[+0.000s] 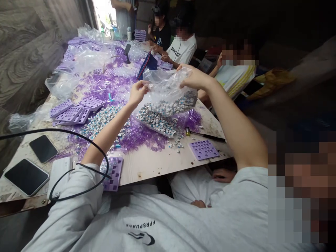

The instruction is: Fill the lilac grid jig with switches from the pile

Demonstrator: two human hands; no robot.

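Note:
A clear plastic bag (168,85) partly filled with small white-and-blue parts is held up over the table between my hands. My left hand (138,92) pinches its near left edge. At the upper right, my right hand (189,77) is closed on the bag's plastic. Under the bag lies a pile of the same small parts (156,117), resting on plastic sheeting. Another heap of these parts (105,120) is to the left, beyond my left forearm. Purple translucent pieces (147,136) are strewn around both piles.
Purple slotted trays (76,112) are stacked at left; single trays lie near the front edge (204,149) and by my left forearm (114,173). A hammer (202,134) lies at right. Two phones (27,176) and a black cable (78,134) are at left. Several people sit along the far right side.

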